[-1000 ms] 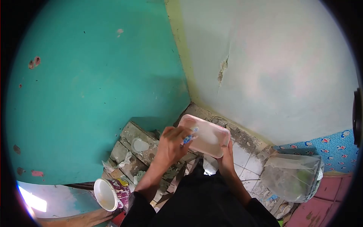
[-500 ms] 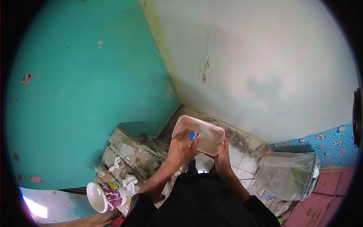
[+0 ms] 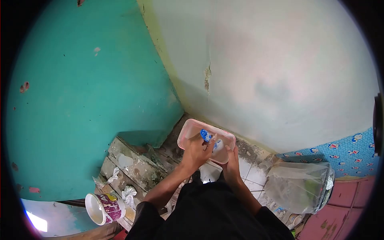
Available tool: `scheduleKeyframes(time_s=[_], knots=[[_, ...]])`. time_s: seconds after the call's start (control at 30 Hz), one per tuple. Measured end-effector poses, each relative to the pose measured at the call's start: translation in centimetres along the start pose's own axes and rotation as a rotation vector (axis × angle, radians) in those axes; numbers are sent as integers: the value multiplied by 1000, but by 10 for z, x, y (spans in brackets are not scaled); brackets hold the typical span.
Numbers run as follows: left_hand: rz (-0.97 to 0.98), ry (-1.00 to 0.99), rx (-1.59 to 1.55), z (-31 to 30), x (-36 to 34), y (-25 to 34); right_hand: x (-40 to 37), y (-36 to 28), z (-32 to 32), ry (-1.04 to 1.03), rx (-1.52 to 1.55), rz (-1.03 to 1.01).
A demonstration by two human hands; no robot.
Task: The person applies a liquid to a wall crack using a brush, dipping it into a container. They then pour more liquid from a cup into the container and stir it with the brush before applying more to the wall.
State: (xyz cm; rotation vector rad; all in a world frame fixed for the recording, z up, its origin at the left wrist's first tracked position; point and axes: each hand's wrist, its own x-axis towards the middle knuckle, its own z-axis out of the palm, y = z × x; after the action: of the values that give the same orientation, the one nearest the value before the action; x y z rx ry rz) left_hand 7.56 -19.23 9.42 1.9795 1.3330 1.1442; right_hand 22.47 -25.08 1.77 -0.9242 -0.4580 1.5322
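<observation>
My left hand (image 3: 196,154) is closed round a blue putty scraper (image 3: 205,135) smeared with white paste. Fingers cover part of the scraper, and its whitened end lies over the inside of a pale pink plastic tray (image 3: 188,127). The shallow tray is tilted and has whitish residue inside. At its lower right edge, my right hand (image 3: 231,165) grips the tray, thumb over the rim and fingers underneath.
A turquoise wall (image 3: 100,80) and a whitish wall (image 3: 256,72) meet ahead. Stained wooden steps (image 3: 140,162) are at left with a white lid (image 3: 125,161), crumpled plastic (image 3: 129,196) and a paint bucket (image 3: 105,209). A plastic-covered container (image 3: 300,186) stands right.
The left hand has turned the scraper, so more of its blue and white-coated surface shows. The right hand still holds the tray. The whole view has shifted slightly.
</observation>
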Motion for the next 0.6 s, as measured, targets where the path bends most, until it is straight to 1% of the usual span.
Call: scheduleKeyframes(time_s=[0.13, 0.17, 0.27, 0.37, 0.47, 0.53, 0.6], knots=[[-6, 72, 111, -12, 3, -15, -1, 2, -7, 18, -46, 2], [46, 96, 143, -15, 4, -22, -1, 1, -8, 21, -49, 13], [76, 124, 294, -31, 8, -24, -1, -7, -4, 9, -81, 23], [115, 132, 371, -45, 17, -21, 0, -11, -1, -24, -135, -2], [155, 80, 446, -41, 18, -24, 3, -5, -1, -37, -133, -2], [145, 100, 444, -33, 13, -22, 4, -6, 3, -22, -100, 15], [118, 102, 398, -20, 4, -19, 7, 0, 1, -12, -137, 16]])
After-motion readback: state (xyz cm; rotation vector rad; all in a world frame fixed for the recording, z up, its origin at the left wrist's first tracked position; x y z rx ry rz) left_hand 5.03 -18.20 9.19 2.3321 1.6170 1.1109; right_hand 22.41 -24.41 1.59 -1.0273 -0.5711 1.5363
